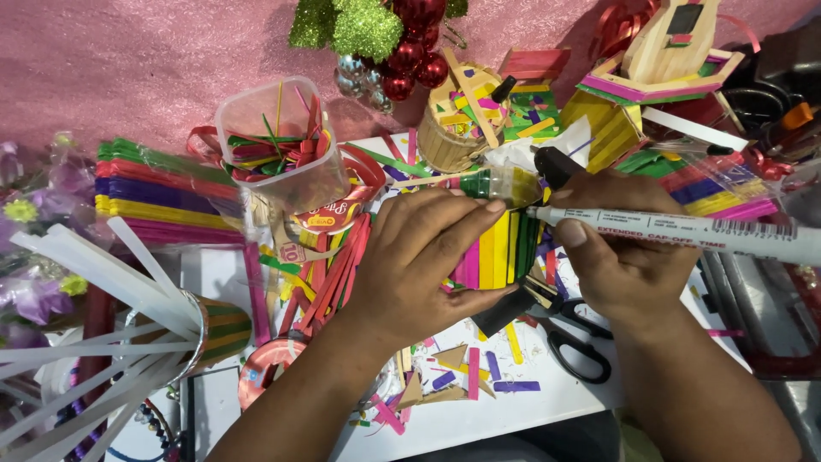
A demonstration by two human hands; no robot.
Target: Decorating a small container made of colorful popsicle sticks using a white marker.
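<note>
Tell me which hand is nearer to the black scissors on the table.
Right. The right hand, holding a white marker, sits just above the black scissors, almost touching their handles. The left hand grips the colourful stick cup, farther to their left.

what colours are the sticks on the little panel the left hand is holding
Pink, yellow and green sticks side by side on the panel, gripped by the left hand; the head view shows it.

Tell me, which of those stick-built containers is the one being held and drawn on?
The small striped cup of pink, yellow and green sticks at centre: the left hand grips it, the right hand holds a marker at its rim. The wooden barrel behind sits untouched.
</note>
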